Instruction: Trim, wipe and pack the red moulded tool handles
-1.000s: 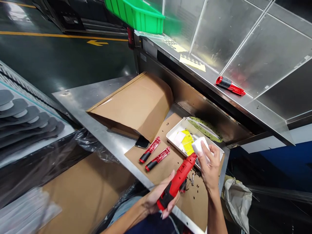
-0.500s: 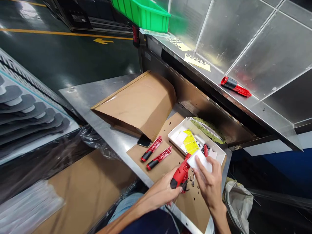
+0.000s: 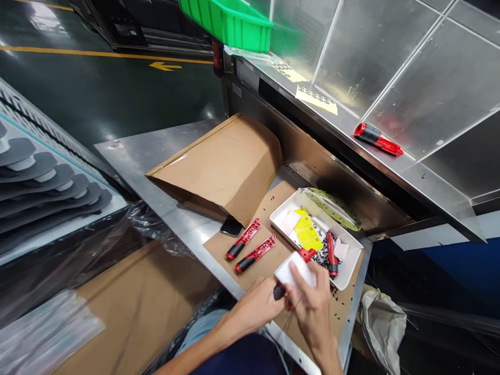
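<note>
My left hand (image 3: 260, 302) is closed around a red and black plastic housing (image 3: 308, 254), mostly hidden by my fingers and a white pad. My right hand (image 3: 312, 297) presses this folded white cloth or paper pad (image 3: 292, 270) against the housing. To the left, two red and black half shells (image 3: 242, 238) lie side by side on the cardboard sheet (image 3: 222, 250). Just beyond my hands stands a white tray (image 3: 344, 285) with small black screws, a yellow label sheet (image 3: 307, 229), white scraps and a red and black piece (image 3: 332, 254).
A brown cardboard envelope (image 3: 222, 161) covers the left of the metal bench, with a phone (image 3: 232, 226) partly under it. A green pouch (image 3: 332, 208) leans behind the tray. On the raised shelf are another red housing (image 3: 378, 139), label sheets (image 3: 316, 99) and a green bin (image 3: 238, 26).
My right hand has moved left and down with the white pad, which now covers much of the housing. More of the tray's right side shows.
</note>
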`<action>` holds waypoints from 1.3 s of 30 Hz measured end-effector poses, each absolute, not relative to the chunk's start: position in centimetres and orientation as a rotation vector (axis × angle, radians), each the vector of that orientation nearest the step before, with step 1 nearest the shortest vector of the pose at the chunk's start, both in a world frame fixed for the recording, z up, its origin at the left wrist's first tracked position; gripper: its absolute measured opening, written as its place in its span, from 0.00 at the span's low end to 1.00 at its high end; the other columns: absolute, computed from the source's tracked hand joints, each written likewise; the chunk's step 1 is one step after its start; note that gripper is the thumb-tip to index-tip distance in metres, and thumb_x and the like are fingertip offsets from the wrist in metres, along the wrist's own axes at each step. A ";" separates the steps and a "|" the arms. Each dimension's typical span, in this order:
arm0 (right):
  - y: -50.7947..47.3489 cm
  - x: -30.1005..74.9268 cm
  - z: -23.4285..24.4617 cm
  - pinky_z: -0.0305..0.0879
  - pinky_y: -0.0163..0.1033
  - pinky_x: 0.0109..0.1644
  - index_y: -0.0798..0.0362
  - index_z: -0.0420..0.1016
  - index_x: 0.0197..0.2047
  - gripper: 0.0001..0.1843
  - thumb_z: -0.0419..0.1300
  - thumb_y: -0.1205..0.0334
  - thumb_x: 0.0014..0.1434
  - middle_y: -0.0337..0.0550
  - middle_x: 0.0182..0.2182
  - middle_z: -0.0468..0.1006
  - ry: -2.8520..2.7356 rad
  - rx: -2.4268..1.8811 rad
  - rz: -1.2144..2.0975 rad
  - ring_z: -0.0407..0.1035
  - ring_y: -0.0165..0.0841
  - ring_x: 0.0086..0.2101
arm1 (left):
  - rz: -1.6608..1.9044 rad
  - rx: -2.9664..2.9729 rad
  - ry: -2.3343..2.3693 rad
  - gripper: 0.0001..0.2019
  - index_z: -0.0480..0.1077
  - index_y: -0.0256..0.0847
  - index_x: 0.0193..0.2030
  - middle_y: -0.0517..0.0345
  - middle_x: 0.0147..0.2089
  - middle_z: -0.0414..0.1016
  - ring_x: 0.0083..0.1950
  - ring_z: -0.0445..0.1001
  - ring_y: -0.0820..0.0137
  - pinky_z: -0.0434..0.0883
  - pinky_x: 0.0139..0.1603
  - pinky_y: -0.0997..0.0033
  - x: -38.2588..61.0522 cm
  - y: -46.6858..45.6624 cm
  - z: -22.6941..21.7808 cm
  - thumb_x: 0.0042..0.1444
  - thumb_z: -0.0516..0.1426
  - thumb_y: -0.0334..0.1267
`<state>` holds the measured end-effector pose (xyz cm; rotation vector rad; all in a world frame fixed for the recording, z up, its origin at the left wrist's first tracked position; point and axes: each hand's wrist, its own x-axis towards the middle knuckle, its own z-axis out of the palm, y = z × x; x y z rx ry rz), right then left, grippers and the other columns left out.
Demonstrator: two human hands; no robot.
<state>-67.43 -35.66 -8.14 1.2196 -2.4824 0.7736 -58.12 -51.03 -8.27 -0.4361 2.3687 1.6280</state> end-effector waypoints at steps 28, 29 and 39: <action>-34.0 -68.7 -6.7 0.64 0.49 0.56 0.50 0.75 0.60 0.24 0.54 0.49 0.68 0.50 0.49 0.65 -2.497 0.640 1.264 0.64 0.40 0.51 | 2.458 -0.339 1.242 0.52 0.47 0.35 0.73 0.71 0.18 0.68 0.15 0.61 0.78 0.61 0.17 0.81 -55.8 -52.1 -11.8 0.46 0.66 0.51; -34.5 -67.6 -6.7 0.64 0.49 0.56 0.49 0.74 0.61 0.23 0.54 0.50 0.68 0.50 0.50 0.65 -2.496 0.691 1.242 0.64 0.40 0.52 | 2.472 -0.368 1.202 0.53 0.47 0.35 0.73 0.71 0.18 0.68 0.15 0.61 0.78 0.61 0.17 0.81 -55.8 -52.0 -11.8 0.45 0.67 0.50; -34.7 -72.4 -12.2 0.62 0.54 0.56 0.47 0.74 0.61 0.29 0.47 0.42 0.69 0.53 0.51 0.67 -2.680 0.708 0.882 0.61 0.44 0.52 | 2.395 -0.353 1.244 0.54 0.45 0.35 0.74 0.71 0.18 0.67 0.15 0.63 0.76 0.63 0.18 0.79 -55.3 -52.0 -12.8 0.45 0.66 0.50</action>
